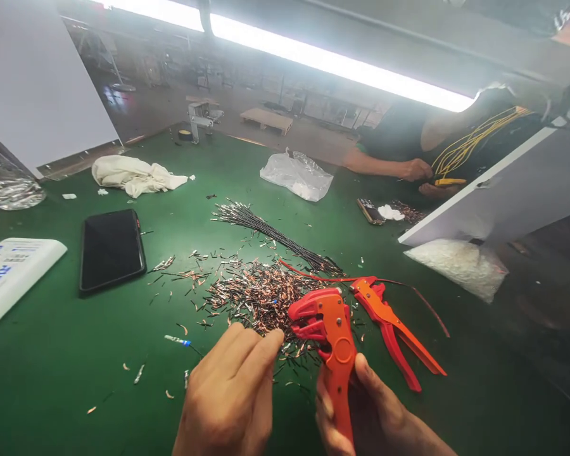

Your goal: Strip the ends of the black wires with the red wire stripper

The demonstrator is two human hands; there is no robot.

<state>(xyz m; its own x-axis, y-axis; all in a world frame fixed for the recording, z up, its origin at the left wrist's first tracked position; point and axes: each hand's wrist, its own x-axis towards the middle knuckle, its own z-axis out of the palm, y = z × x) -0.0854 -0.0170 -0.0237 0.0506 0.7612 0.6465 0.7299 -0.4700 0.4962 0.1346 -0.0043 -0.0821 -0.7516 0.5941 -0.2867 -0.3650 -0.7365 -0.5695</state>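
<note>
My left hand point(232, 386) is closed in a pinch, its fingertips beside the jaws of a red and orange wire stripper point(339, 348). From the left side of that hand sticks out a thin dark wire with a blue band point(186, 343) and a pale terminal at its end; the rest is hidden behind the fingers. My right hand point(380, 411) wraps round the stripper's handles and holds it upright. Behind the jaws lies a heap of wire offcuts point(261, 291), black bits and copper strands. A second wire stripper point(389, 316) lies on the right.
A bundle of black wires point(275, 234) lies beyond the heap on the green table point(137, 354). Around it are a phone point(111, 250), a white cloth point(135, 174), a plastic bag point(297, 174) and a red wire point(308, 275). Across the table, a co-worker's hands point(418, 170) handle yellow wires.
</note>
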